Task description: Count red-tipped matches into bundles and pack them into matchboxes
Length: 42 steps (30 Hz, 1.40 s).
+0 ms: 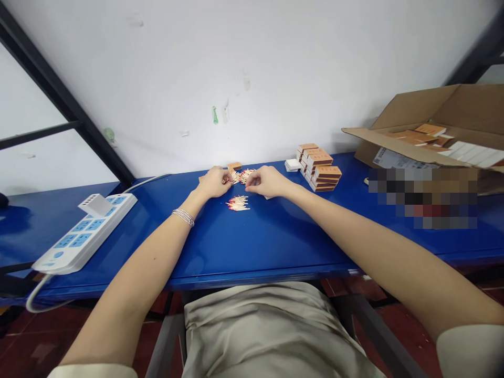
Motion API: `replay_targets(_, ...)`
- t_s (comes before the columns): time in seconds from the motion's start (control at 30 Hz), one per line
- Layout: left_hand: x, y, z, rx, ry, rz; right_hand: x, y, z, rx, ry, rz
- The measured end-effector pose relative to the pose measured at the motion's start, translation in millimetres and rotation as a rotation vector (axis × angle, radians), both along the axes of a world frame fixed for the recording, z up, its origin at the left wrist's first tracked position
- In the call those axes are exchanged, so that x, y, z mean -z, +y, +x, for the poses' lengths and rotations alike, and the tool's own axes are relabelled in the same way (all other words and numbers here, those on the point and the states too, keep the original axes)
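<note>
Loose red-tipped matches (pixel 238 203) lie in a small pile on the blue table, just this side of my hands. More matches (pixel 244 176) are heaped between the hands, with an orange matchbox (pixel 234 166) behind them. My left hand (pixel 216 182) has its fingers curled together at the left edge of the heap; what they grip is hidden. On the right of the heap, my right hand (pixel 270 181) is closed in a pinch, its contents too small to make out. A white piece (pixel 268 197) shows partly beneath the right hand.
Stacked matchboxes (pixel 321 165) stand right of my hands, beside small white trays (pixel 292 165). An open cardboard box (pixel 394 149) holding more matchboxes sits at the far right, near a blurred patch. A white power strip (pixel 88 231) with its cable lies on the left.
</note>
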<state>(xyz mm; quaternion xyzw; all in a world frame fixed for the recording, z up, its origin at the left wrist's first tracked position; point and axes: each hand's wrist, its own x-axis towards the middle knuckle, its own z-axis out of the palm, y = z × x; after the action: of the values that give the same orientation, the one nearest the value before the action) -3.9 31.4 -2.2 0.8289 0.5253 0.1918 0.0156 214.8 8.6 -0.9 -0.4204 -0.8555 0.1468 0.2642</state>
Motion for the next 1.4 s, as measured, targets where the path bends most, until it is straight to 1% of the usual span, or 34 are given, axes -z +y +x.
replay_targets(0.1,2.3,1,2,0.025,0.064,0.04,0.4,6,8,0.101,-0.046,0.023)
replay_targets(0.17,4.6,2,4,0.025,0.066,0.036,0.3,8,10,0.147,-0.059,0.026)
replay_targets(0.33,6.5,5,7,-0.007,0.115,0.047,-0.1,7,8,0.172,-0.067,0.033)
replay_targets(0.4,3.8,2,9,-0.014,0.144,0.042,0.2,6,8,0.168,-0.07,0.043)
replay_targets(0.5,-4.4,-5,9,-0.012,0.186,0.007,0.7,7,8,0.164,-0.077,0.043)
replay_targets(0.57,-11.1,-10,9,0.009,0.208,-0.061,0.7,7,8,0.162,-0.082,0.038)
replay_targets(0.67,-19.0,-14,7,0.05,0.221,-0.209,0.2,5,8,0.154,-0.084,0.04)
replay_targets(0.77,-21.6,-15,6,0.064,0.198,-0.266,-0.2,4,7,0.142,-0.084,0.036)
replay_targets(1.0,-18.8,-17,11,0.085,0.119,-0.319,0.6,5,7,0.138,-0.097,0.036)
replay_targets(1.13,-23.3,-24,17,0.12,0.085,-0.381,0.3,5,7,0.128,-0.096,0.038)
replay_targets(1.3,-32.2,-34,21,0.053,0.019,-0.314,-1.2,3,8,0.131,-0.104,0.033)
replay_targets(1.4,-33.9,-35,21,0.069,-0.005,-0.329,-1.2,2,7,0.14,-0.108,0.036)
